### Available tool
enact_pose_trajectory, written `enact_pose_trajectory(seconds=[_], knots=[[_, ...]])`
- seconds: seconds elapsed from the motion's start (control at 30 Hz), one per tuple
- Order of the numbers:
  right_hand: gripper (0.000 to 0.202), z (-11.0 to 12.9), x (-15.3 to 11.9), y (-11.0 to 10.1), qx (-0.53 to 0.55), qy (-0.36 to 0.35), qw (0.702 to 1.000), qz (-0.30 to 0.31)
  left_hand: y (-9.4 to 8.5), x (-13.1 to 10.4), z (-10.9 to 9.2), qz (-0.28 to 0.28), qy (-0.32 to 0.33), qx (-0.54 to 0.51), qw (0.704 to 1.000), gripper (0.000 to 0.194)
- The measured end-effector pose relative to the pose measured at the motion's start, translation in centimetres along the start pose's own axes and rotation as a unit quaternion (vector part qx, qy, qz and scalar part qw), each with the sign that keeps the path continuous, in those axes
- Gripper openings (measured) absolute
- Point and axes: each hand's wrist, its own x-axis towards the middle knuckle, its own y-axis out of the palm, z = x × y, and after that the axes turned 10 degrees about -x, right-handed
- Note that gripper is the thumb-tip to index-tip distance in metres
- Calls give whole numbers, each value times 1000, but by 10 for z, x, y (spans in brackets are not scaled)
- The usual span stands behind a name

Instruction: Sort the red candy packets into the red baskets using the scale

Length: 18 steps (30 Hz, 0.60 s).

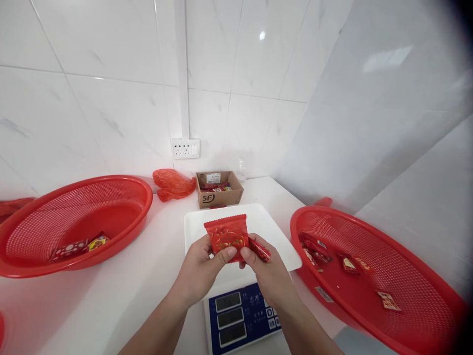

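Note:
Between my two hands is a red snack packet [228,232] with gold lettering, held upright over the white pan [284,241] of a digital scale. My left hand [202,264] grips its lower left part, thumb across the front. With thumb and fingers closed, my right hand [266,268] pinches the lower right corner. A second, narrow red packet [259,249] is also tucked in the right hand, partly hidden by its fingers. Below the wrists shows the scale's blue display panel [236,320], its screens dark.
A red plastic basket [125,185] with a few packets stands on the left. Another red basket [332,214] with several packets is on the right. Behind the scale are a cardboard box [218,199] of packets and a crumpled red plastic bag [173,183], near the tiled wall.

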Motion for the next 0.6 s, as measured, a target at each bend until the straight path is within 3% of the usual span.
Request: enact_pose_trajectory(seconds=[0.17, 0.6], knots=[[26, -4, -3, -2, -39, -12, 999, 8, 2, 0, -5, 25, -7, -35, 999, 15], [26, -9, -4, -3, -27, -38, 998, -35, -2, 2, -4, 68, -1, 58, 996, 23]])
